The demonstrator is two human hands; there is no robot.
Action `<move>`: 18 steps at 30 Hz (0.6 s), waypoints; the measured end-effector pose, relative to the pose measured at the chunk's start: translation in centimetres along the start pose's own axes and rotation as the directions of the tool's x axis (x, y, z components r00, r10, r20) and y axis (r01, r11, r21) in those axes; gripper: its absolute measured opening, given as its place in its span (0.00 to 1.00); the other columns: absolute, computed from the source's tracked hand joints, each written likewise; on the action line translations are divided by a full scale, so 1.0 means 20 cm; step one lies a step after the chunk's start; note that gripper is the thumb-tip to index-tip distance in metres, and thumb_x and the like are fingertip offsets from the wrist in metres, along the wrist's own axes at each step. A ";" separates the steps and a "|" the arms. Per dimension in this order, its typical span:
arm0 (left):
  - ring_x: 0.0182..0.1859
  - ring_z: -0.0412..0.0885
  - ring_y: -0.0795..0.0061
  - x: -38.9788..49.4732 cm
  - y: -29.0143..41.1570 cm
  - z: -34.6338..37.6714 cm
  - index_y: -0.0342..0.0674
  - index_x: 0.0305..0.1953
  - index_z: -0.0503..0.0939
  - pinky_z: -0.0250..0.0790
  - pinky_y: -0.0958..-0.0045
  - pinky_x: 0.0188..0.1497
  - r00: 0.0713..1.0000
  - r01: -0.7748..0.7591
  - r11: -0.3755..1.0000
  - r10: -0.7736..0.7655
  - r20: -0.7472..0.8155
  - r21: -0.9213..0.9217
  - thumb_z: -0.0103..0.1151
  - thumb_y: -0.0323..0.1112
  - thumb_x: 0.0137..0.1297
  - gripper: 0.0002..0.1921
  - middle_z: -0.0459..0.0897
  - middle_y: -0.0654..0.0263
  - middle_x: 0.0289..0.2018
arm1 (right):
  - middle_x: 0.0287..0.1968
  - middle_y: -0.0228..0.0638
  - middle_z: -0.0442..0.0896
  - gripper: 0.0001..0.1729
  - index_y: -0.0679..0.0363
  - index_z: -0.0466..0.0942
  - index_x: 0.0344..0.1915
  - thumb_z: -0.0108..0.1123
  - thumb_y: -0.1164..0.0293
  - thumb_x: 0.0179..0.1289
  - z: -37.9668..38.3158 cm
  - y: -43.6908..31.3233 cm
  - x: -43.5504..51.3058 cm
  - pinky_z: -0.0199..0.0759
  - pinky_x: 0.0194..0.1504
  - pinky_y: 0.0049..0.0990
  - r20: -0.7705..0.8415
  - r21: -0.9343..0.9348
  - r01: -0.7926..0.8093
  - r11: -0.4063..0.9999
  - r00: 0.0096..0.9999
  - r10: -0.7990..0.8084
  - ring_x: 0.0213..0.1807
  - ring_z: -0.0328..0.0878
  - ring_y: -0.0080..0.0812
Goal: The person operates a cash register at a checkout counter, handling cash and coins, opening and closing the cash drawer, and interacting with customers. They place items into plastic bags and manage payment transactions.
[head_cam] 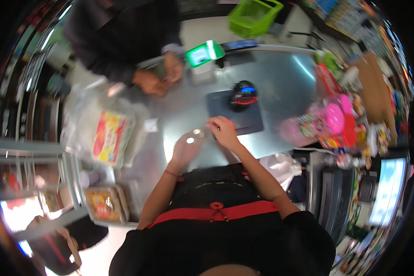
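My left hand is blurred, palm up, over the near part of the metal counter. Shiny round coins rest on its palm and fingers. Just to the right, my right hand has its fingers curled by the left fingertips; whether it pinches anything is unclear. Under and beyond it lies a dark mat. On that mat stands a black barcode scanner with a blue top light and a glowing red ring.
Across the counter, another person's hands are close together, near a lit green-framed device. A clear bag with a red-and-yellow packet sits left. Pink-lidded candy jars crowd the right. A green basket stands beyond.
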State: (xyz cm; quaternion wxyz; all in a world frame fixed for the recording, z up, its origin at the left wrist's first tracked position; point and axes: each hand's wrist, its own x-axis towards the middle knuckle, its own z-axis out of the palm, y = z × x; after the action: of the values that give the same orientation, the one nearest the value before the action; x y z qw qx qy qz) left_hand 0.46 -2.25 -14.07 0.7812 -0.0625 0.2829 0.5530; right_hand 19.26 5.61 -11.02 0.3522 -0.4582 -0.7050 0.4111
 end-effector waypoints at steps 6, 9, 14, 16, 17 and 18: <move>0.39 0.73 0.70 0.17 -0.13 0.15 0.35 0.40 0.72 0.70 0.70 0.44 0.984 0.176 0.984 -0.177 0.030 0.026 0.49 0.30 0.73 0.05 0.76 0.61 0.37 | 0.35 0.38 0.85 0.10 0.64 0.82 0.42 0.59 0.69 0.68 -0.65 0.21 -0.63 0.74 0.41 0.28 -0.478 0.081 -0.246 0.966 0.841 0.255 0.36 0.81 0.31; 0.24 0.59 0.78 0.27 -0.25 0.21 0.41 0.31 0.67 0.53 0.75 0.24 0.964 0.263 0.965 -0.264 0.042 0.012 0.44 0.36 0.75 0.12 0.65 0.68 0.25 | 0.32 0.29 0.84 0.09 0.61 0.83 0.41 0.57 0.71 0.69 -1.00 0.34 -1.06 0.70 0.33 0.21 -0.736 0.410 -0.271 0.871 0.466 0.491 0.30 0.76 0.19; 0.15 0.50 0.81 0.35 -0.44 0.35 0.48 0.21 0.59 0.41 0.76 0.16 0.883 0.465 0.882 -0.468 0.024 0.080 0.41 0.40 0.76 0.20 0.55 0.74 0.15 | 0.23 0.38 0.78 0.11 0.59 0.79 0.47 0.54 0.67 0.71 -1.62 0.40 -1.70 0.71 0.32 0.35 -0.971 0.119 -0.557 0.822 -0.236 -0.019 0.24 0.75 0.31; 0.14 0.48 0.81 0.35 -0.53 0.41 0.50 0.18 0.57 0.40 0.76 0.15 0.851 0.518 0.847 -0.525 0.031 0.117 0.41 0.42 0.76 0.23 0.50 0.75 0.12 | 0.24 0.43 0.80 0.17 0.55 0.77 0.55 0.54 0.70 0.67 -1.80 0.40 -1.87 0.72 0.34 0.41 -0.972 0.188 -0.726 0.662 -0.232 0.021 0.26 0.79 0.44; 0.14 0.48 0.81 0.36 -0.58 0.45 0.50 0.18 0.57 0.40 0.76 0.15 0.847 0.523 0.837 -0.531 0.011 0.161 0.41 0.42 0.75 0.23 0.50 0.75 0.12 | 0.26 0.44 0.81 0.18 0.53 0.76 0.56 0.53 0.71 0.66 -1.87 0.40 -1.92 0.73 0.35 0.43 -0.983 0.137 -0.763 0.632 -0.184 -0.008 0.28 0.80 0.46; 0.14 0.48 0.81 0.36 -0.62 0.47 0.50 0.18 0.56 0.40 0.76 0.15 0.832 0.540 0.820 -0.554 0.026 0.191 0.42 0.42 0.75 0.23 0.50 0.75 0.12 | 0.27 0.45 0.82 0.20 0.52 0.75 0.57 0.52 0.71 0.66 -1.93 0.40 -1.95 0.73 0.36 0.45 -0.987 0.129 -0.790 0.599 -0.160 0.002 0.30 0.81 0.48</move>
State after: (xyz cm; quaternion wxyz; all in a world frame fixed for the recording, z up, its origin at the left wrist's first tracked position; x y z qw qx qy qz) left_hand 16.76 2.96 -12.59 0.9201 -0.0496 0.2690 0.2805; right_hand 68.82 -19.00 -6.89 0.4111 -0.8882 -0.1316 -0.1574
